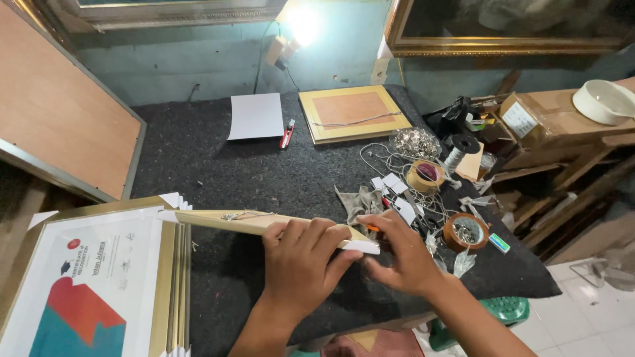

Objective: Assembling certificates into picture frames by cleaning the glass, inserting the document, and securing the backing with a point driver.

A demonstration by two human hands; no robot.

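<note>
While tilted, frame (pixel 218 220) sits gripped between both hands.

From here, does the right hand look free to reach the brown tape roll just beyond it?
Probably yes. The right hand is at the frame edge, and the brown tape roll lies close to its right on the mat, with only small clutter between.

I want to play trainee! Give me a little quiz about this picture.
1. True or false: the left hand grips the gold picture frame.
2. Which lies just right of the white sheet? A) red pen B) tape roll C) white bowl
3. Fill in: the right hand touches the frame's ____ corner piece.

Key: 1 true; 2 A; 3 white.
</note>
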